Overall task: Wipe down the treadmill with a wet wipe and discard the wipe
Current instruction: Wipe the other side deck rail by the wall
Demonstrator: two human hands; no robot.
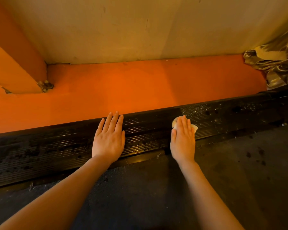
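Belt (156, 196) lies nearest; beyond it the rail (56, 151) runs left to right. Right hand (183, 140) presses the wipe (195, 128) flat – speckled rail lies to its right. Left hand (109, 138) rests flat, empty.

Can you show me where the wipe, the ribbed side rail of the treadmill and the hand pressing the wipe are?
wipe (195, 128): head view, corner showing beside the hand.
side rail (146, 130): head view, ribbed top between the hands.
right hand (183, 138): head view, back of the hand.
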